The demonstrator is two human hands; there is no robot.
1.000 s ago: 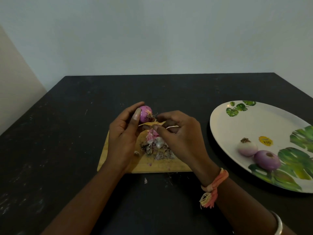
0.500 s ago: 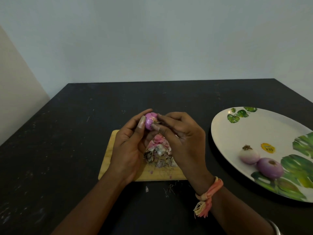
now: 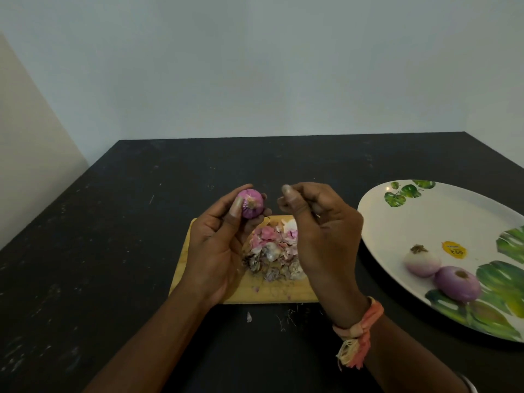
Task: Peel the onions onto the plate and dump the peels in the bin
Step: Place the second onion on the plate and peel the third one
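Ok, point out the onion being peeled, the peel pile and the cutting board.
onion being peeled (image 3: 251, 204): head view, middle of its purple skin.
peel pile (image 3: 270, 251): head view, centre of the heap.
cutting board (image 3: 269, 295): head view, bare strip along its near edge.

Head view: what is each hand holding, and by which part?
Left hand grips the small pink-purple onion by its sides. Right hand is curled; its contents cannot be told.

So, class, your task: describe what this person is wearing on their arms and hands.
Both forearms are bare, no sleeves in view. The right hand has an orange thread band with a pale frayed tassel at its wrist and a silvery bangle further up. The left hand and wrist wear nothing.
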